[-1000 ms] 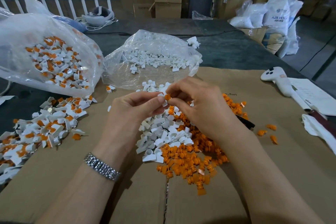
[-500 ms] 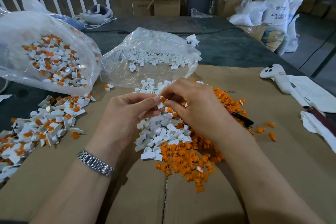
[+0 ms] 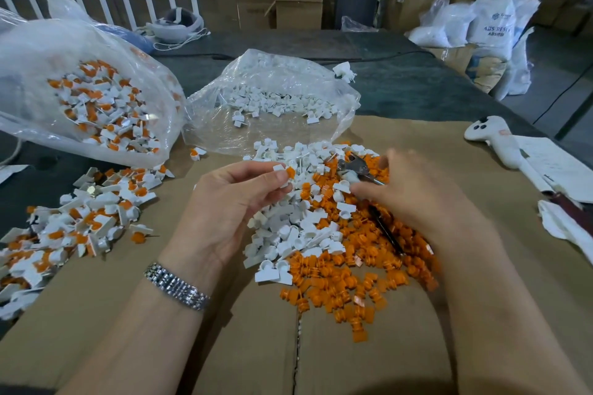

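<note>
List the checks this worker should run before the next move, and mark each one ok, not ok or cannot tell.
1. Grip of the left hand on the piece, a finger-and-thumb pinch: ok.
2. Seating of the plug in the piece: cannot tell.
3. Whether the right hand is free for a new part: cannot tell, it is blurred.
4. Reach to the white parts and orange plugs: ok, both lie under the hands.
5. Stray items among the parts: not ok, a tool and a pen lie there.
6. Place for finished work: ok, the finished pile lies apart, at the left.
</note>
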`<state>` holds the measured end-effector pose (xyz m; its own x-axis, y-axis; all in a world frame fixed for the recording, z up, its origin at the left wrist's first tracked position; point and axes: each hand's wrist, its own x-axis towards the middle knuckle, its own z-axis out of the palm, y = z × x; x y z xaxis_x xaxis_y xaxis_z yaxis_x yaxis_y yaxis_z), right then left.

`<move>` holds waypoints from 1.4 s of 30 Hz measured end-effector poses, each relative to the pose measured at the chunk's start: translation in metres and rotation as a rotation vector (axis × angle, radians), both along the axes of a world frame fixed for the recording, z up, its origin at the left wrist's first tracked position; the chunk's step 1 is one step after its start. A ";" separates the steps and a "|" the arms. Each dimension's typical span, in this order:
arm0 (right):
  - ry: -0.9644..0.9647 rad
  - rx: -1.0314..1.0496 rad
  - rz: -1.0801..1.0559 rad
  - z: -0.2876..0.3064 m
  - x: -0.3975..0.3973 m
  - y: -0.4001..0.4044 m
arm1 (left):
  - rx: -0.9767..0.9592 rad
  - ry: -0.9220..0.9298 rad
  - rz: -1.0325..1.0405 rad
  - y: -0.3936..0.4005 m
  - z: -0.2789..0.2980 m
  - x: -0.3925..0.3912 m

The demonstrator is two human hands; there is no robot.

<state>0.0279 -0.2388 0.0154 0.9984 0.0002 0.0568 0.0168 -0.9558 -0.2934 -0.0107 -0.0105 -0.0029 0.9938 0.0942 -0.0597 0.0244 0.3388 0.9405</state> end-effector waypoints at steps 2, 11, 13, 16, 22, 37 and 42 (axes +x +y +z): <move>0.138 -0.066 -0.044 -0.004 0.004 -0.003 | -0.006 0.003 -0.003 0.001 0.000 0.001; 0.051 0.054 0.003 0.006 -0.003 0.003 | -0.125 0.070 -0.009 0.006 0.003 0.001; 0.048 0.258 0.060 0.019 -0.010 0.004 | -0.148 0.071 -0.002 0.007 0.004 0.001; 0.250 0.529 0.232 0.035 -0.026 0.008 | -0.188 0.054 0.020 0.006 0.005 0.000; 0.434 0.509 0.387 0.033 -0.038 0.027 | -0.167 0.016 0.059 0.001 0.005 -0.002; 0.260 0.281 0.430 0.029 -0.049 0.051 | -0.110 -0.008 0.108 0.000 0.000 0.000; 0.215 0.259 0.381 0.026 -0.046 0.052 | -0.126 0.009 0.100 -0.003 0.000 -0.001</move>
<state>-0.0181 -0.1867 0.0417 0.9194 0.3793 -0.1036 0.2632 -0.7893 -0.5547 -0.0121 -0.0131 -0.0028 0.9792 0.1837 -0.0864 -0.0068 0.4553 0.8903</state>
